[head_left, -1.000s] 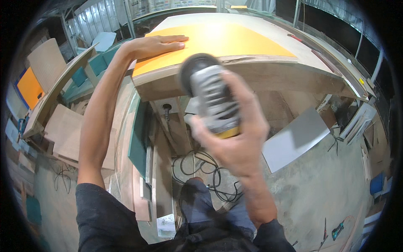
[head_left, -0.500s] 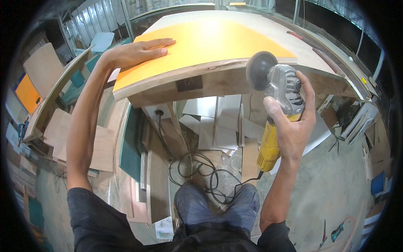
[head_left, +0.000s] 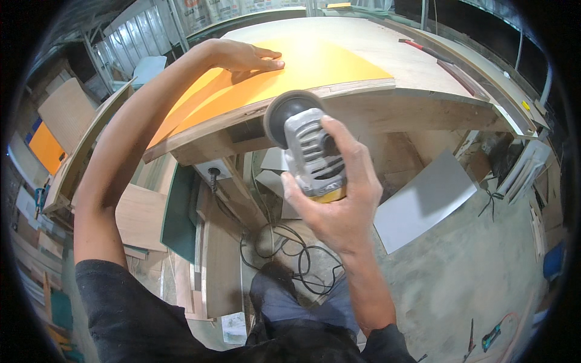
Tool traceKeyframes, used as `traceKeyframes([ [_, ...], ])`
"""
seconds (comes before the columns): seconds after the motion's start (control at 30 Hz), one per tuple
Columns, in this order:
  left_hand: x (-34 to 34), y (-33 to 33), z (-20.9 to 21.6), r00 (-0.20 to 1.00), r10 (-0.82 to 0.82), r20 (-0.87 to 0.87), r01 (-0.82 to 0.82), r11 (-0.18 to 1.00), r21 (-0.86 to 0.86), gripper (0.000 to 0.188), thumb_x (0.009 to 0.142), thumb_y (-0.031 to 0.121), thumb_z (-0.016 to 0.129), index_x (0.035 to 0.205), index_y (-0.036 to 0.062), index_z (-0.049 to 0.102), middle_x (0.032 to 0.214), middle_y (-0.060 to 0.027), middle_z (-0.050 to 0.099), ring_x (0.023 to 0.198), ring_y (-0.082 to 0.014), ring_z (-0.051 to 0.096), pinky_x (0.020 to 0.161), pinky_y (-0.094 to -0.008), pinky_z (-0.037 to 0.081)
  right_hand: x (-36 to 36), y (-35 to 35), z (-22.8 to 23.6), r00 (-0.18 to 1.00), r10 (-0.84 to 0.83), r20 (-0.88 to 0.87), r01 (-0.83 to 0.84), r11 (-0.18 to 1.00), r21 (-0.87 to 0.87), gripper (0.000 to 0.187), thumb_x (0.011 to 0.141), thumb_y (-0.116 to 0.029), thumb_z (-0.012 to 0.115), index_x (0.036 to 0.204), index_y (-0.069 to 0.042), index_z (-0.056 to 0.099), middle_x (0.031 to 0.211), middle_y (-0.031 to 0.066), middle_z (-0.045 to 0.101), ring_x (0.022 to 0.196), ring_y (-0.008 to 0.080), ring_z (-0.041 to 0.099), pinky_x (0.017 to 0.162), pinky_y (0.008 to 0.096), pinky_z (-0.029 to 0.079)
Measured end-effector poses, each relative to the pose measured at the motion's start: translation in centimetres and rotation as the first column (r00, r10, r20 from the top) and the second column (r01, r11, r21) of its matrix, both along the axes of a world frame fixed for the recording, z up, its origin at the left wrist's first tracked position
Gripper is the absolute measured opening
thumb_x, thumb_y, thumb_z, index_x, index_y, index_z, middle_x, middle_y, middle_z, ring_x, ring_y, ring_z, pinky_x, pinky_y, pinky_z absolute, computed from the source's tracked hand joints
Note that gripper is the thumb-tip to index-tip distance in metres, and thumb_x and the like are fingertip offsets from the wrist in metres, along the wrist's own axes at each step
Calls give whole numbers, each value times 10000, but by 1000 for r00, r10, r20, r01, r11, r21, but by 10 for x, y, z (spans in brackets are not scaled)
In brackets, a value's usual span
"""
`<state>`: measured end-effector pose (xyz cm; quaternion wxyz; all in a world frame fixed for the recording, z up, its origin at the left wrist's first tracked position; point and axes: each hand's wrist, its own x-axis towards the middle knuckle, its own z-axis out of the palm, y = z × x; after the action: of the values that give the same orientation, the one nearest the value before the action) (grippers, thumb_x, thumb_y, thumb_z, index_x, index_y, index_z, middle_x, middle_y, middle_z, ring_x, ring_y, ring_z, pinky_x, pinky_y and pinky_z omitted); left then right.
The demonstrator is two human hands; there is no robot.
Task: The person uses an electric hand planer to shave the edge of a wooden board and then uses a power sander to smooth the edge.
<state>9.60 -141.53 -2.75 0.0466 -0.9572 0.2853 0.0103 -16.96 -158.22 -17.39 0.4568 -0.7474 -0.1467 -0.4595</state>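
Note:
An orange-yellow panel (head_left: pixel 339 63) lies on the worktable, its raw wooden edge facing me. My left hand (head_left: pixel 245 57) rests on top of it, fingers stretched out and flat. In my right hand (head_left: pixel 345 193) is an angle grinder (head_left: pixel 311 154) with a grey head and a yellow body, mostly covered by my palm. Its round sanding disc (head_left: pixel 284 115) stands close to the panel's front edge; I cannot tell whether the two touch. A black cord (head_left: pixel 305 242) lies in loops on the floor below.
The pale worktable top (head_left: pixel 284 27) stretches behind the panel. A red-handled tool (head_left: pixel 417 45) lies at its right. Beneath, a socket (head_left: pixel 213 171) sits on the table's leg. Wooden boards (head_left: pixel 221 260) stand at the left, and a white sheet (head_left: pixel 426 202) leans below right.
My right hand has brought the grinder leftward along the panel's front edge. My left hand has slid to the right and farther back on the panel. The panel appears shifted left.

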Motion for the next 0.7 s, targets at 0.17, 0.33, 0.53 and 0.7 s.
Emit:
traceKeyframes([
  [0.17,0,-6,-5,999,17,-36,-17,1000,-22,873,894,849,384,1605,342,373,1627,-165,400,1515,-407,336,1256,-580,216,14,-55,-6,998,-15,57,12,999,51,741,721,-95,830,1415,-91,571,1268,116,650,1089,222,674,957,357,554],
  [0.33,3,-8,-3,999,48,6,-48,999,0,851,905,828,408,1602,341,380,1627,-161,402,1501,-405,363,1249,-581,240,19,-109,6,996,-84,-37,90,974,208,721,727,-72,822,1404,-91,577,1244,111,649,1087,218,660,953,346,552],
  [0.53,21,-40,14,999,-40,-10,40,999,15,976,863,870,491,1604,241,405,1404,-261,606,1295,-360,602,1109,-558,430,17,-101,3,995,-39,93,30,995,92,730,727,-112,831,1411,-93,575,1241,117,656,1054,230,672,932,366,563],
  [0.7,22,-69,9,994,-112,11,112,994,-11,989,857,879,488,1605,236,406,1441,-247,583,1313,-385,588,1128,-551,412,17,-68,4,999,38,0,-38,998,50,749,721,-142,848,1420,-122,581,1215,154,657,1035,287,696,910,402,574],
])
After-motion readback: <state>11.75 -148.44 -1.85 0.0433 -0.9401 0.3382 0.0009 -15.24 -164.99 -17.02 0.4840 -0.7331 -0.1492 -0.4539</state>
